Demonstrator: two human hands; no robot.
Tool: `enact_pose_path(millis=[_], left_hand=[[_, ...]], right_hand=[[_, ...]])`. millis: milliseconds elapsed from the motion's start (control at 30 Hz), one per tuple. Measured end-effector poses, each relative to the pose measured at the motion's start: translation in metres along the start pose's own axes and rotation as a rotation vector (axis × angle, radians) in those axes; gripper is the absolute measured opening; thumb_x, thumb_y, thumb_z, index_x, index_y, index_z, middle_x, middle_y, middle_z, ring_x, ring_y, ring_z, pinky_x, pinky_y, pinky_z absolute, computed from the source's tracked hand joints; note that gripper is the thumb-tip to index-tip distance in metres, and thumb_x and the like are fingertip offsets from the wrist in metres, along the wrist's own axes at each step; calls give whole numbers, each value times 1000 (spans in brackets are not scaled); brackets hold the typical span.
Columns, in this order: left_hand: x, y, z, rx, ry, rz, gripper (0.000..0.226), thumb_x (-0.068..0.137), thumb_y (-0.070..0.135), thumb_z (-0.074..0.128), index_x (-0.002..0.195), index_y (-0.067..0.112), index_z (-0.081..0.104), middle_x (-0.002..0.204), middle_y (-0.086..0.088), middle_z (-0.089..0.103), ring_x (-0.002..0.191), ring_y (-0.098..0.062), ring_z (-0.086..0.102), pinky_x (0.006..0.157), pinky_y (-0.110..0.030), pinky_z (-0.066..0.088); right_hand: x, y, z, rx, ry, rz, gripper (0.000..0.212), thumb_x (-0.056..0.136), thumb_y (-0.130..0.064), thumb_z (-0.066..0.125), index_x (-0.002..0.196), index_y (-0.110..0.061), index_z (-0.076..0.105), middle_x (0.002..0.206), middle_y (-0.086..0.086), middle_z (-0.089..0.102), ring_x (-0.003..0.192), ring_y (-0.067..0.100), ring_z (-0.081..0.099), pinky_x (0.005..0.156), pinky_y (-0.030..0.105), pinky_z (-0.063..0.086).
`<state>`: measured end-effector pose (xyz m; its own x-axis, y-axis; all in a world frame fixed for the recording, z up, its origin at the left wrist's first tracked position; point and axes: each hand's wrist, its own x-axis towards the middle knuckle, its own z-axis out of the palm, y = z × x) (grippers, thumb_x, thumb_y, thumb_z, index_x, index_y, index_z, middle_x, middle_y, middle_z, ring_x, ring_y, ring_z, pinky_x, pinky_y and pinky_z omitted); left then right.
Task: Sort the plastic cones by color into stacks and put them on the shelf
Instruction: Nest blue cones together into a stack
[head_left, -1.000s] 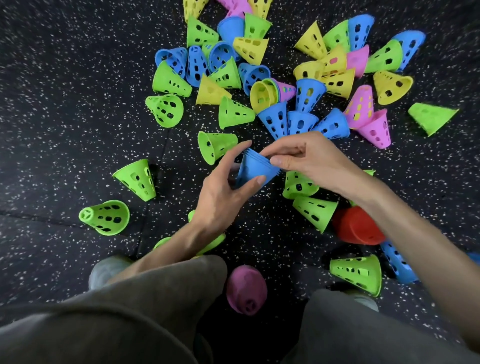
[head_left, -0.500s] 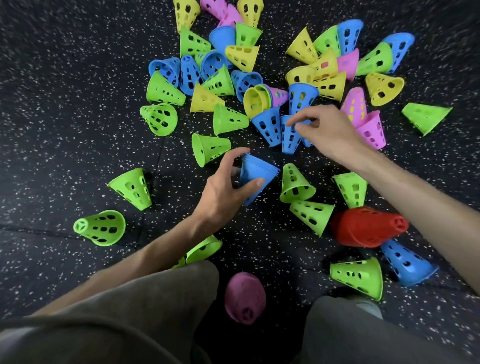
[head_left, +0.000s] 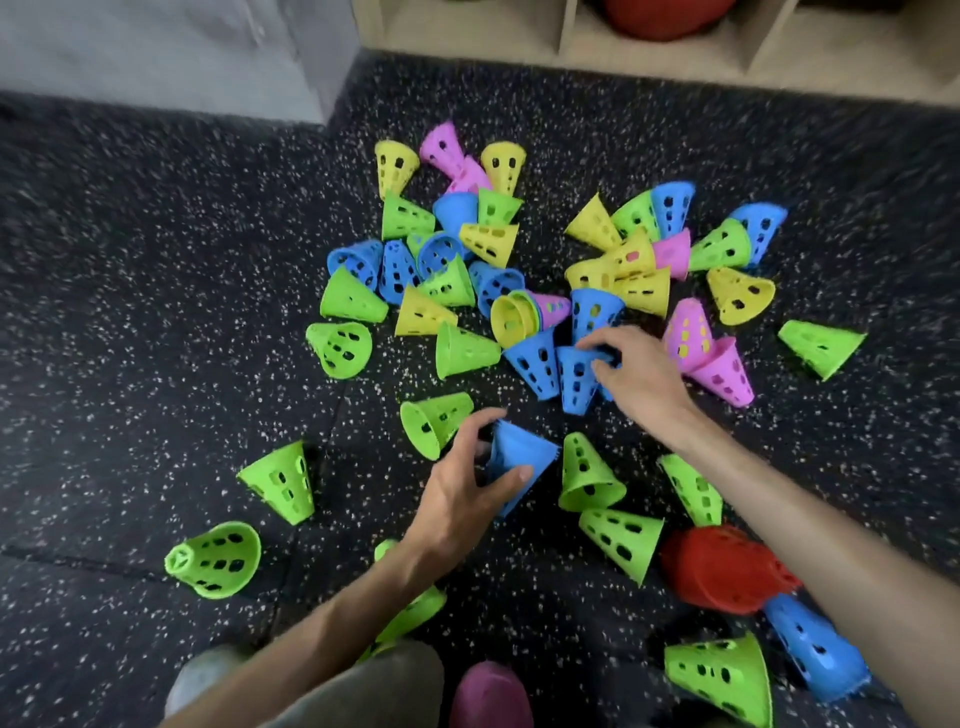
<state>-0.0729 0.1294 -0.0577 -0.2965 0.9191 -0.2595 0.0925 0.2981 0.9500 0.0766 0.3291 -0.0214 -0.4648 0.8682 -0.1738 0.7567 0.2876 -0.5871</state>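
Speckled black floor (head_left: 156, 312) carries scattered cones, with a shelf (head_left: 649, 57) beyond. Left hand (head_left: 462, 499) curls around a blue stack (head_left: 514, 462). Right hand (head_left: 644, 379) pinches a blue cone (head_left: 574, 379) at its rim. Cones look light, thin, perforated; rims and holes should give good grip.

This looks like a gym or playroom: the floor (head_left: 156, 322) is dark speckled rubber matting laid in tiles, bright perforated training cones (head_left: 519, 312) lie scattered across it, and a pale wooden cubby shelf (head_left: 566, 52) at the far edge holds a red ball (head_left: 660, 18).
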Motion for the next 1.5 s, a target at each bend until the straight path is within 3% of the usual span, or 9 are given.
enact_pose_path(millis=[133,333,433,533,733,833,1133,1367,1500], left_hand=[[6,1,5,-35,25,10,60,91,22,77,138,43,46,106,0,72,91,-11,72,72,-28,60],[14,13,6,-18,50,6,60,84,40,78,133,56,46,109,3,72,92,-12,74,77,-40,63],[18,20,7,15,110,33,60,89,26,78,129,56,45,106,9,70,91,-3,71,77,-29,62],[25,25,6,94,115,51,62,89,26,78,127,58,42,106,10,68,90,-5,71,78,-37,62],[27,11,-2,132,130,70,61,88,31,79,132,55,45,103,3,68,90,-11,70,79,-44,61],[22,11,0,141,134,73,62,88,27,79,129,57,43,102,6,68,86,-8,70,76,-31,59],[28,26,4,115,111,48,63,89,27,78,139,45,45,101,10,72,89,-3,69,79,-29,60],[41,50,9,70,153,37,64,91,30,76,143,47,43,103,10,70,90,2,66,81,-26,58],[45,60,4,87,142,110,76,92,32,75,147,60,30,109,12,72,99,-2,68,86,-24,57]], right_hand=[[-1,-1,5,62,0,33,33,92,-1,60,102,-32,68,115,-10,69,112,11,63,97,34,50],[-5,-6,3,82,-18,109,24,99,-7,57,109,-29,60,94,-15,63,82,5,62,68,31,51],[-2,-7,3,178,51,107,26,96,-5,59,110,-27,61,83,-14,62,81,13,63,78,39,53],[-6,-9,1,307,115,108,23,97,-6,61,107,-25,68,85,-10,65,84,14,64,82,39,52],[-19,-25,-3,483,101,-15,30,95,0,62,98,-29,72,91,-13,69,82,-10,60,73,5,43],[-27,-30,1,456,16,-42,33,95,-2,63,94,-34,71,92,-14,69,85,-11,60,72,2,41],[-31,-35,-1,430,3,-20,34,95,-5,64,94,-38,71,95,-14,70,89,-9,60,77,10,43],[-20,-49,-9,430,29,-72,36,92,0,64,92,-34,76,92,-23,73,91,-6,63,79,11,44],[-23,-51,-13,461,3,-109,35,92,-1,65,93,-33,78,94,-22,73,94,-1,65,85,16,48]])
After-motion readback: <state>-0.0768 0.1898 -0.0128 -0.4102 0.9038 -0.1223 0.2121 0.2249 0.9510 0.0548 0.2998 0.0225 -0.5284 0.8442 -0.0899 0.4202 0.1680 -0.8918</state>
